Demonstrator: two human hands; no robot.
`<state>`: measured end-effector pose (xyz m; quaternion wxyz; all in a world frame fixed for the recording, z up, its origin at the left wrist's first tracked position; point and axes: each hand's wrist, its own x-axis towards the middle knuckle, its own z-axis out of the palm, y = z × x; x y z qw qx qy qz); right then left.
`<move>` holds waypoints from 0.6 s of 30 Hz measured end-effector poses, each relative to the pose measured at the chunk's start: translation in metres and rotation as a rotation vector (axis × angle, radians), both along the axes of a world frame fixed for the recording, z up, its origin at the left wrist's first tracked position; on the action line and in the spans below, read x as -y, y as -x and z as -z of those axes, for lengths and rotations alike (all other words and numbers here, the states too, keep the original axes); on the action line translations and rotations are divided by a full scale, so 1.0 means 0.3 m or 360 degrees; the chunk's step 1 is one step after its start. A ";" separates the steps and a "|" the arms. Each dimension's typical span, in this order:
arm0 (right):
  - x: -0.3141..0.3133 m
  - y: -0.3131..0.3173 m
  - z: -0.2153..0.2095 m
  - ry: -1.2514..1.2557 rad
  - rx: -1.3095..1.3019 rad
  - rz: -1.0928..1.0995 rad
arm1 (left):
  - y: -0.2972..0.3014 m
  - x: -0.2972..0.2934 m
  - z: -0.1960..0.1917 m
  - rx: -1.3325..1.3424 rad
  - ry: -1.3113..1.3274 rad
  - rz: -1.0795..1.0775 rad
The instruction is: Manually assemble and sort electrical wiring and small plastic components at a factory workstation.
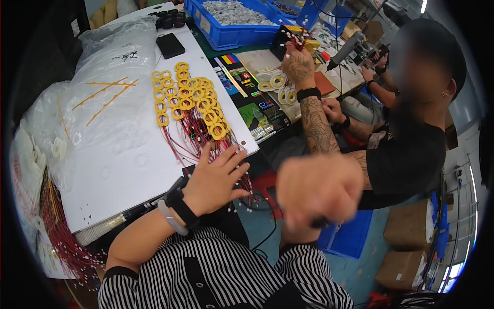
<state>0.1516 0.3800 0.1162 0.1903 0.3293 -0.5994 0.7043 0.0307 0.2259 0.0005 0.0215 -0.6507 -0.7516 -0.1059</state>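
My left hand [213, 180] lies open at the near edge of the white table [123, 165], fingers spread over a bundle of red and dark wires [194, 123]. Those wires run from several yellow rings [208, 83], laid in overlapping rows beyond my fingertips; their other ends hang past the edge with small white connectors. My right hand [319, 188] is raised close in front of me, away from the table. It is blurred, but its fingers look curled into a fist; anything inside is hidden. A dark spot [321, 222] shows at its lower side, too smeared to name.
Clear plastic bags [116, 62] cover the table's left side, and a black phone [170, 46] lies farther back. A blue bin [231, 35] of pale parts stands beyond. At right a co-worker [406, 149] holds up red wires [296, 38]. Cardboard boxes [406, 226] sit on the floor.
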 end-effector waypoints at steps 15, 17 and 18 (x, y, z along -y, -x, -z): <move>0.071 -0.453 0.377 -0.0101 0.1043 0.0526 | 0.174 0.043 0.017 0.0013 -0.0141 -0.0072; 0.040 -0.450 0.392 -0.0479 0.1552 0.0857 | 0.150 0.037 -0.052 0.0185 -0.0274 0.0161; 0.008 -0.445 0.384 -0.0453 0.1496 0.0748 | 0.143 0.047 -0.097 0.0162 -0.0282 0.0163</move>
